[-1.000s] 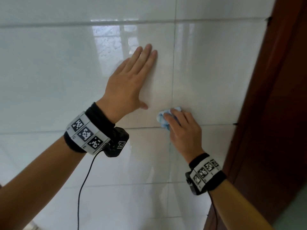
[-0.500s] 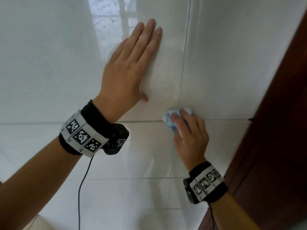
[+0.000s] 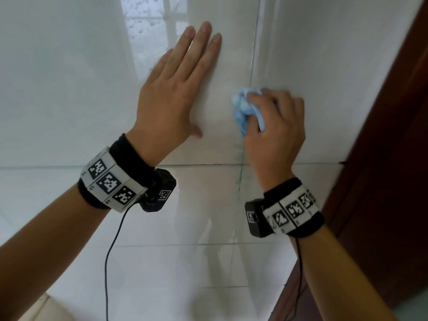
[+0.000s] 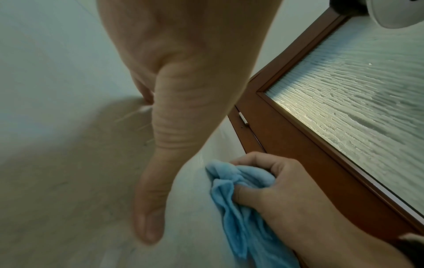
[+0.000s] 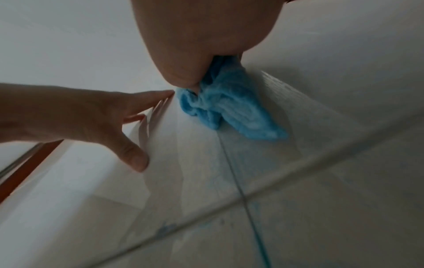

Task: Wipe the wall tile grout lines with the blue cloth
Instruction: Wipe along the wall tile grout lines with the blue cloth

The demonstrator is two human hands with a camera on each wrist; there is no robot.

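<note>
A bunched blue cloth [image 3: 243,107] [image 4: 238,199] [image 5: 227,107] lies against the glossy white wall tiles on the vertical grout line [image 3: 254,42] [image 5: 238,181], above its crossing with a horizontal grout line [image 3: 196,164]. My right hand [image 3: 275,126] [image 4: 286,195] grips the cloth with curled fingers and holds it to the wall. My left hand [image 3: 176,89] [image 5: 75,116] rests flat on the tile just left of the cloth, fingers straight and pointing up. A faint blue streak shows along the vertical grout line below the cloth.
A dark brown wooden door frame [image 3: 389,135] runs down the right side, close to my right hand. Frosted ribbed glass [image 4: 358,90] fills the door. A black cable [image 3: 108,262] hangs from my left wrist. More white tiles [image 3: 58,77] stretch left and below.
My right hand has slid the cloth upward along the vertical grout line, from the crossing to above it. The left hand stays flat on the tile; the view has moved closer.
</note>
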